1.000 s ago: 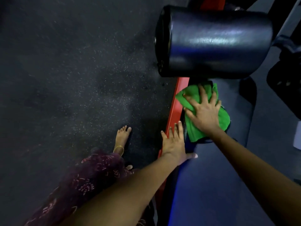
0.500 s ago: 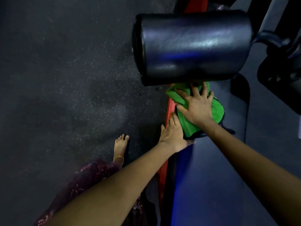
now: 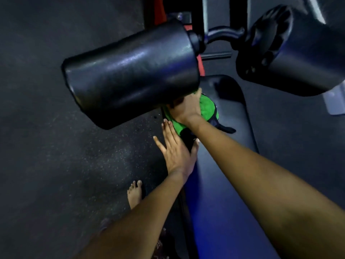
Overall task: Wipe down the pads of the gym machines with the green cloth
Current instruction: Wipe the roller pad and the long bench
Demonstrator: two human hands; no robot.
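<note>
Your right hand (image 3: 188, 107) lies flat on the crumpled green microfibre cloth (image 3: 208, 109), pressing it onto the long black vinyl bench pad (image 3: 233, 146) near the pad's far left edge; its fingertips are hidden under the near black cylindrical roller pad (image 3: 130, 77), so you cannot tell how far they curl into the cloth. Your left hand (image 3: 177, 150) rests open, fingers straight, on the bench pad's left edge just behind the cloth, holding nothing. Progress, as judged: wiping is under way on the bench pad's far end; no visible sheen separates cleaned from uncleaned vinyl, so completed area is unknown. The near roller pad and the second black roller pad (image 3: 298, 53) at far right appear untouched. Versus half a second ago: the cloth and right hand have slid further under the near roller, the left hand has followed forward, and the second roller has entered view.
</note>
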